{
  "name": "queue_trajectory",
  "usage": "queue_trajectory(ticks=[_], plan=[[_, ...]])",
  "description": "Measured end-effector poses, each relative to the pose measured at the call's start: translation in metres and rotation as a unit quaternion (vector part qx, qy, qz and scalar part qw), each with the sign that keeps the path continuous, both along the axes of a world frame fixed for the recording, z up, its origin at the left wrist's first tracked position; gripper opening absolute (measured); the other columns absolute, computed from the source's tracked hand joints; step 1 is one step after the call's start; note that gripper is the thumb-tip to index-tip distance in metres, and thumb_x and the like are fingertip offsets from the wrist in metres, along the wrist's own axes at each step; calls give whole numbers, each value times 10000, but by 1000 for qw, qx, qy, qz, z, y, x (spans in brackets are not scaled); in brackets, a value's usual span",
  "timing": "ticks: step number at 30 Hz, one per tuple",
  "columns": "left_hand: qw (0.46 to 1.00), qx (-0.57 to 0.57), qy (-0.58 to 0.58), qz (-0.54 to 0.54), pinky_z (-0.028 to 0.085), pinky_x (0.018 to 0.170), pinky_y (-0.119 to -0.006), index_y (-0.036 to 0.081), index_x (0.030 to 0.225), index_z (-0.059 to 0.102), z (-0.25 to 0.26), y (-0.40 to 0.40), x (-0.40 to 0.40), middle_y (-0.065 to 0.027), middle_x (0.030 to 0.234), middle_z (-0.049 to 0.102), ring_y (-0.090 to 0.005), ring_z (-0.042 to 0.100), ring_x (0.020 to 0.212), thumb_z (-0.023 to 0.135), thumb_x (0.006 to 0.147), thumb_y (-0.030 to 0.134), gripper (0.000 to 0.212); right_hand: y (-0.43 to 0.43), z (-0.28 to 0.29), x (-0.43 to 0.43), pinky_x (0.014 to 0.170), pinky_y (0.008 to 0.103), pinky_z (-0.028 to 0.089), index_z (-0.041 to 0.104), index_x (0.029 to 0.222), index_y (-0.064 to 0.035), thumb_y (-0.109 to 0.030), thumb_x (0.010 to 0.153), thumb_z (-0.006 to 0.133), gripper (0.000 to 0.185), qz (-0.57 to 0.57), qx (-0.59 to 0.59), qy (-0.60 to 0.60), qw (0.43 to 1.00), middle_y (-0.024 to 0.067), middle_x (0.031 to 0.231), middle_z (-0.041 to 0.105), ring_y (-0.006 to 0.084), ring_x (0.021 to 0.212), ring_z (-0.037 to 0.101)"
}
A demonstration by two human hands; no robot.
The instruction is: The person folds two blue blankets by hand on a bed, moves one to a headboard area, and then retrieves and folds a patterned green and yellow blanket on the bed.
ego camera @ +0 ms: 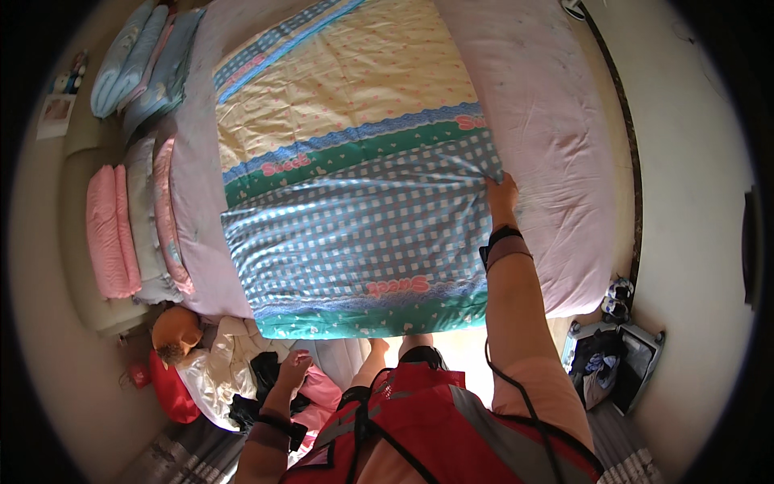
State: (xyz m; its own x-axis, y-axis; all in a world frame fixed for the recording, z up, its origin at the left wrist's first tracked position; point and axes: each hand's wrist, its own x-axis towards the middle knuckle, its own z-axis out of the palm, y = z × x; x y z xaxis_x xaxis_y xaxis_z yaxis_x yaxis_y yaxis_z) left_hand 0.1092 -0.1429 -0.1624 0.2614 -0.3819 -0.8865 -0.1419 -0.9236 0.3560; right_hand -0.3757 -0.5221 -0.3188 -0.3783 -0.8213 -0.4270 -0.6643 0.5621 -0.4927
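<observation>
A patterned bed cover (363, 230) in blue gingham, green and cream lies spread over a bed with a pale pink sheet (562, 181). Its near green edge hangs at the foot of the bed. My right hand (503, 192) pinches the cover's right edge, and creases fan out from that grip across the gingham. Low at my left side, my left hand (296, 369) is away from the cover with its fingers curled; whether anything is in it I cannot tell. Toward the far end, a diagonal fold turns back part of the cream section.
Folded blue bedding (136, 66) and a folded pink quilt (110, 233) stand along the bed's left side. Below them lie a heap of clothes (224, 363) and an orange plush toy (175, 333). An open suitcase (611, 363) with clothes sits at right, beside shoes (618, 296).
</observation>
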Motion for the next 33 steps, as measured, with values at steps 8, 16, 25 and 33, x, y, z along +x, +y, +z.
queue_trajectory(ticks=[8, 16, 25, 33], plan=[[997, -42, -53, -27, 483, 764, -291, -12, 1106, 563, -22, 35, 6, -104, 947, 628, -166, 599, 867, 621, 839, 168, 328, 84, -40, -21, 930, 434, 423, 430, 1284, 48, -508, 680, 721, 871, 12, -28, 29, 999, 283, 1215, 525, 410, 1120, 518], [994, -79, -37, -67, 491, 800, -344, 8, 1105, 574, -71, 51, 2, -142, 989, 651, -229, 629, 926, 658, 811, 260, 397, 260, -27, -70, 838, 415, 456, 574, 1133, 30, -538, 657, 706, 752, 4, 204, -31, 978, 248, 1061, 618, 369, 1000, 598], [984, -95, -66, -135, 493, 799, -358, 9, 1081, 585, -72, 36, 5, -159, 983, 655, -260, 632, 928, 663, 801, 278, 396, 302, -1, -74, 805, 707, 424, 234, 1419, -126, -544, 738, 695, 922, -284, 297, -257, 874, 177, 1417, 279, 449, 1224, 354], [982, -82, -72, -156, 489, 819, -359, 18, 1068, 598, -73, 36, 5, -156, 1000, 655, -274, 628, 941, 677, 790, 291, 398, 340, -28, -70, 680, 396, 520, 591, 981, 30, -185, 795, 666, 294, -442, 108, -205, 867, 146, 908, 620, 270, 827, 594]])
